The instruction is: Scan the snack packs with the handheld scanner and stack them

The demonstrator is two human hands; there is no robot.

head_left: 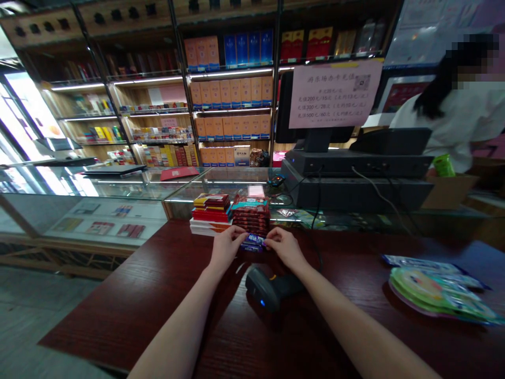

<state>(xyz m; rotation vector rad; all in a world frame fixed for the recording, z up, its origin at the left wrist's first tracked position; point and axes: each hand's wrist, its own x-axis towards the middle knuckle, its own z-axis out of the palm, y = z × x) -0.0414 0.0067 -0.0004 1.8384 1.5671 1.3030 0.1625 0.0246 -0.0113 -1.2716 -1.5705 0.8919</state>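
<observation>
Both grips pinch, head view: your left hand (pixel 226 246) and right hand (pixel 285 247) take opposite ends of the purple packets (pixel 253 240), just beyond the scanner (pixel 263 289) on the bench (pixel 138 300), likely to hold them level; dark-red packets (pixel 251 216) stack farther beyond it.

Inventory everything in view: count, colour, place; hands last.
table: one, brown, foreground
small packets: at least two, purple, on table
wrapped packs: one stack, brownish, behind small packets
mixed stack: one, multicoloured, left of wrapped packs
scanner: one, black, before small packets
flat packages: several, greenish, table's right
glass counters: several, clear, beyond table
monitor: one, black, right side
till: one, black, under monitor
sign: one, pink, on monitor
shelf boxes: many, mostly orange, behind
person: one, white top, right
left hand: one, bare, packets' left end
right hand: one, bare, packets' right end
</observation>
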